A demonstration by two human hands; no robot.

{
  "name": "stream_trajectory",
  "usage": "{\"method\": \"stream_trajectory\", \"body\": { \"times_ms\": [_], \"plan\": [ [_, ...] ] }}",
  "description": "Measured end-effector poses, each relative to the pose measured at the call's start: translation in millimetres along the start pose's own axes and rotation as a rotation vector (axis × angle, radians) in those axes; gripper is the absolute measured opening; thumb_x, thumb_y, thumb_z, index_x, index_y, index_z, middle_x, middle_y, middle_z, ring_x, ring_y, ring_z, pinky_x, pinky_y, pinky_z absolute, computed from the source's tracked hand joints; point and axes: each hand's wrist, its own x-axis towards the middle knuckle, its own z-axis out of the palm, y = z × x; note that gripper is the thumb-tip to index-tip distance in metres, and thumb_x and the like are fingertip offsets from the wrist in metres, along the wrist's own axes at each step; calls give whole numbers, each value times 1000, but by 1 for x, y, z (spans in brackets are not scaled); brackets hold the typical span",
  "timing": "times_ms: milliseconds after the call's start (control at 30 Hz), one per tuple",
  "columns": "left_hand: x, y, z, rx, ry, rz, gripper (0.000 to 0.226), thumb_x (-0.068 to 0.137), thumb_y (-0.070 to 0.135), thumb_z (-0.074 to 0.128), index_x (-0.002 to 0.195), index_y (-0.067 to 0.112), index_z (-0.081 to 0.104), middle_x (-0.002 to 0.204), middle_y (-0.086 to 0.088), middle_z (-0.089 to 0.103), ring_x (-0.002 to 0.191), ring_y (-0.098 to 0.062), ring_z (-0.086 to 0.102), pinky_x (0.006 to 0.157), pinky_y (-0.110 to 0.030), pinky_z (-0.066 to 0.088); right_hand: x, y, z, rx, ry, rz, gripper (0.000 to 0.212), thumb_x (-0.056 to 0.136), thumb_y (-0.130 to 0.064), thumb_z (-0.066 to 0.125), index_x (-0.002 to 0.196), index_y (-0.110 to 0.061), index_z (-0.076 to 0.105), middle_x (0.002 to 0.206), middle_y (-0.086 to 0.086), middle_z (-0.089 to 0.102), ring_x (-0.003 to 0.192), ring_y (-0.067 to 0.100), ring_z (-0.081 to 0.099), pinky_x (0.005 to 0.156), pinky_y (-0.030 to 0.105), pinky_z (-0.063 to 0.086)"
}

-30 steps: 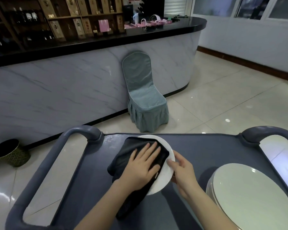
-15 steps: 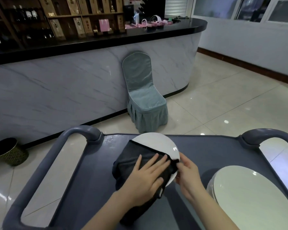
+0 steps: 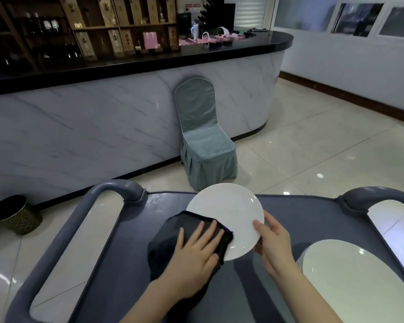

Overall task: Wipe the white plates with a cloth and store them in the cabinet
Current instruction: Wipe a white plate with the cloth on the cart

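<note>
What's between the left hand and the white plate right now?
The dark cloth. In the head view the left hand presses it flat onto the white plate, and nothing else shows between them.

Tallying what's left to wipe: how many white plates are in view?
2. One plate over the cart, held by the right hand under the cloth; another plate at the cart's right, perhaps with more stacked beneath.

Round white plate [image 3: 229,206] is tilted up over the grey cart top [image 3: 313,220], glossy, its upper face bare. A dark, crumpled cloth [image 3: 170,234] is spread over its lower-left part. Lower right, a stack of white plates [image 3: 359,285] sits flat, apart from it
</note>
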Motion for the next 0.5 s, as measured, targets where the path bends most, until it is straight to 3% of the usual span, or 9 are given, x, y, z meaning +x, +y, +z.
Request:
{"method": "stream_trajectory", "body": {
  "times_ms": [100,300,400,500],
  "plan": [
    [13,10,2,43,53,97,56,97,46,7,151,47,-9,156,25,-24,145,-6,-27,116,-41,-17,-5,15,9,18,-68,65,33,98,0,51,119,-18,68,97,8,77,80,22,71,59,29,57],
    [58,-17,-20,61,86,-61,53,104,44,21,154,39,7,156,22,-23,148,-7,-18,121,-46,-8,-13,21,21,6,-196,114,35,97,2,51,120,-17,69,101,9,77,82,22,73,56,28,55],
    [46,-33,-20,134,115,-138,55,103,46,20,155,38,2,157,17,-23,147,-9,-22,119,-46,-14,-3,6,12,-43,-124,33,34,96,1,53,120,-18,69,95,6,77,75,20,70,53,29,54],
    [22,-31,-10,164,85,-187,55,103,43,15,153,39,-9,155,16,-30,139,-11,-37,108,-48,-31,5,-7,1,-32,-73,-34,35,96,0,53,120,-20,68,95,4,77,74,21,69,54,30,55]
  ]
}}
